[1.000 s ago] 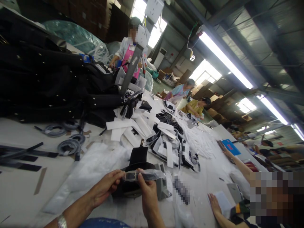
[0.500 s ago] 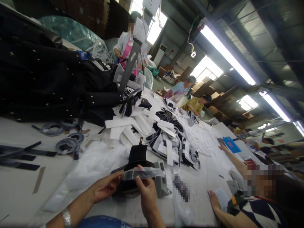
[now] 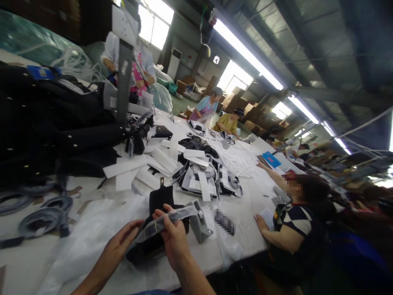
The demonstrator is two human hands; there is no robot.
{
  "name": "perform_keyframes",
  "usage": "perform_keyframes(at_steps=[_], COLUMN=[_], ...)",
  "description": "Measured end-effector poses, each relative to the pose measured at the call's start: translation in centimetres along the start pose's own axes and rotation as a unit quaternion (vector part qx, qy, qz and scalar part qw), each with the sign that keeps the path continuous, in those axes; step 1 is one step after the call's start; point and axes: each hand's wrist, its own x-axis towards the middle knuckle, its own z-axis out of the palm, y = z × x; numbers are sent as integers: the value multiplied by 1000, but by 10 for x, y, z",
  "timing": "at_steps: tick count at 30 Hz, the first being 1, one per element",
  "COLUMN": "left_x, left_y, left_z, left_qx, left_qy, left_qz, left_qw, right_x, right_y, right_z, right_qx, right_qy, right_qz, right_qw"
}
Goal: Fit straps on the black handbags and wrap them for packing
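A narrow strap in cloudy clear film (image 3: 158,224) slants across the front of me, with small metal-coloured marks showing through. My right hand (image 3: 174,237) is closed around its middle, thumb on the near side and fingers behind. Beside its lower left end is my left hand (image 3: 121,241), fingers stretched out; whether they touch the film is unclear. Under both hands lies a black bag (image 3: 150,248), partly hidden. Its black flap (image 3: 161,200) stands up behind the strap, with a brass-coloured clasp piece (image 3: 162,181) at the top.
A grey tape dispenser (image 3: 201,225) stands right of the bag. White foam strips (image 3: 156,162) and black parts are heaped beyond, with coiled straps (image 3: 41,221) at left. Black material (image 3: 61,123) is piled far left. A co-worker (image 3: 294,217) reaches over the table at right.
My view has turned to the right. The strap's left end has dipped, and my left fingers, earlier pinching that end, are now straighter. My right hand keeps its grip.
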Motion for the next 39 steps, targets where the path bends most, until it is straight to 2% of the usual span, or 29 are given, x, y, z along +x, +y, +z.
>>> perform_keyframes(at_steps=[4,7,10,12,20,26,32,35,39], left_x=[2,8,15,17,10,3,1,2,2], left_y=[10,27,45,50,31,40,44,43,49], left_z=[10,17,21,22,18,23,32,33,26], left_qx=[143,197,225,243,268,265,242,220,176], left_qy=[-45,-47,-53,-54,-25,-13,-2,-23,-65], left_qz=[92,108,127,134,90,73,78,81,73], left_qw=[984,973,965,959,959,961,967,972,980], right_x=[10,19,24,26,37,31,11,12,14], right_y=[-7,-16,-25,-30,-47,-51,-22,-10,-7], right_z=[-1,-10,-19,-22,-33,-40,-44,-40,-35], right_qx=[78,113,144,159,171,78,-101,-138,-170], right_qy=[9,20,9,-2,-23,-50,-53,-41,-14], right_qz=[-3,10,24,28,45,55,21,0,-21], right_qw=[997,993,989,987,984,994,993,990,985])
